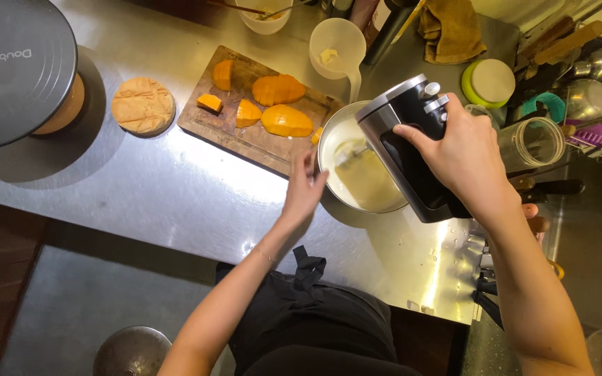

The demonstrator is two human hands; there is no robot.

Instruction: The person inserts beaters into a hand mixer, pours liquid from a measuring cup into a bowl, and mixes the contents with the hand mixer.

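My right hand point(468, 157) wrapped around black hand mixer point(409, 150) — beaters down in steel bowl point(329, 150) of pale cream on tabletop point(175, 202). Left hand point(304, 188) steadies bowl rim, fingers lightly curled. Cream looks loose — I judge whipping unfinished. Cut mango point(279, 104) waits on board point(245, 143).

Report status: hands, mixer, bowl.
Right hand grips mixer over bowl. Left hand steadies bowl rim. Pale cream in bowl. Cutting board with mango touches bowl's left side.
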